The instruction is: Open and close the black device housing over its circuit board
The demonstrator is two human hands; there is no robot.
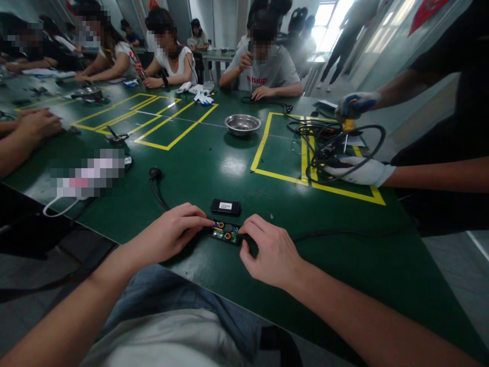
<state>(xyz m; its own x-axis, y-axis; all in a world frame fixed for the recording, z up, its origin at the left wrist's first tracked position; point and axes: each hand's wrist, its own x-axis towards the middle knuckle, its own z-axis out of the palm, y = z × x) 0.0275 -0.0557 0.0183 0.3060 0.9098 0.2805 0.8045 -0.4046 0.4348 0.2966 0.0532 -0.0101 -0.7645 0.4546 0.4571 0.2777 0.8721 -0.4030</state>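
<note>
An open black case with a circuit board [226,232] lies on the green table [183,178], showing copper-coloured coils and small wires. At its left end, my left hand [178,232] touches the board's edge with a fingertip, its fingers bent close together. My right hand [269,250] pinches the black cable at the case's right end, thumb below and fingers on top. Just behind the case rests its black cover [225,206] with a white label. A black cable [324,233] runs off to the right, and a black plug [155,174] on a cable lies at the left.
A metal bowl [242,125] stands farther back. At the right, a person's gloved hands hold a screwdriver [348,125] over coiled black cables [324,145] near yellow tape. A blurred-out pinkish item [91,173] lies left. Other people sit around the table.
</note>
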